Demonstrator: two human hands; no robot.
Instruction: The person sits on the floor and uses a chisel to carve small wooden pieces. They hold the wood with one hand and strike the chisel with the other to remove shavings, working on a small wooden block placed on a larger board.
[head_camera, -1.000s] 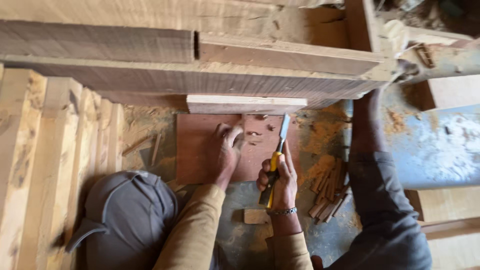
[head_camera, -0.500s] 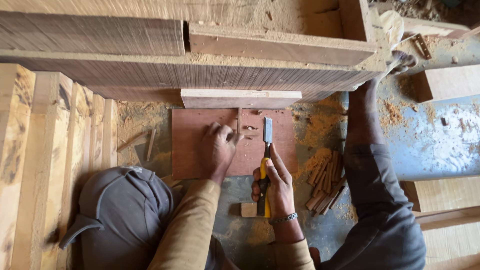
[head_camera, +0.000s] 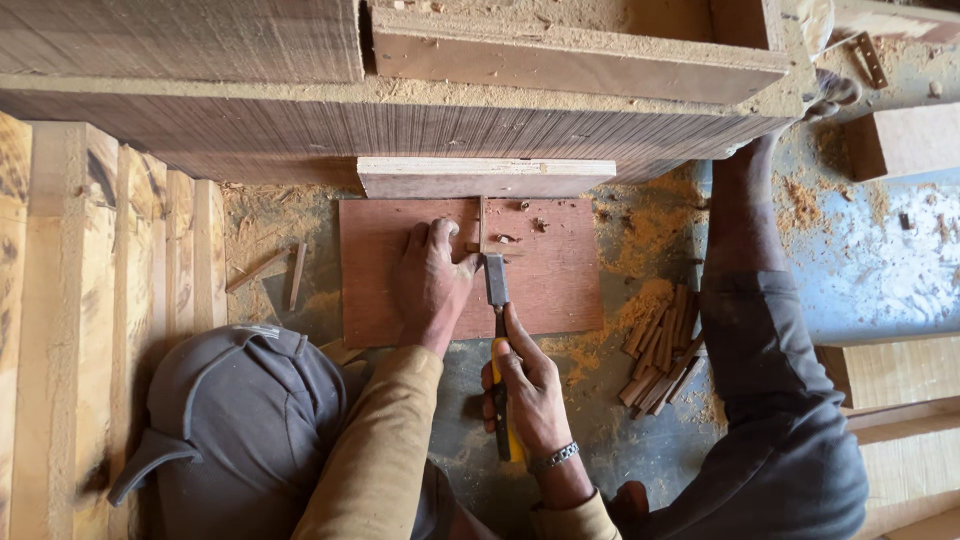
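Nearest to me, below the reddish board (head_camera: 400, 290), my grey cap (head_camera: 240, 420) fills the lower left of the view, and my tan sleeves run up from it toward the board. My right hand (head_camera: 530, 390) sits just short of the board's near edge, fingers wrapped tight around the yellow handle of a chisel (head_camera: 497, 330), index finger stretched along the shaft. The chisel's steel blade lies over the board, its tip pointing away from me at the middle of the board.

My left hand (head_camera: 432, 280) rests flat on the board, just left of the blade. Its fingers are curled down and its thumb and forefinger pinch a thin wooden strip (head_camera: 482, 228) that stands along the board's middle line, with the chisel tip right at its near end. A few small chips lie on the board's far right part.

To the right of the board, a heap of short wooden sticks (head_camera: 660, 350) lies in orange sawdust on the floor, and past it my dark trouser leg (head_camera: 770, 400) stretches away, the bare foot (head_camera: 830, 95) beyond the board's far right corner. Left of the board, two loose slivers (head_camera: 280, 270) lie on the dusty floor, with pale planks (head_camera: 110, 300) stacked beyond them.

Touching the board's far edge is a pale plywood block (head_camera: 485, 177), and behind it long heavy timber beams (head_camera: 400, 120) dusted with sawdust.
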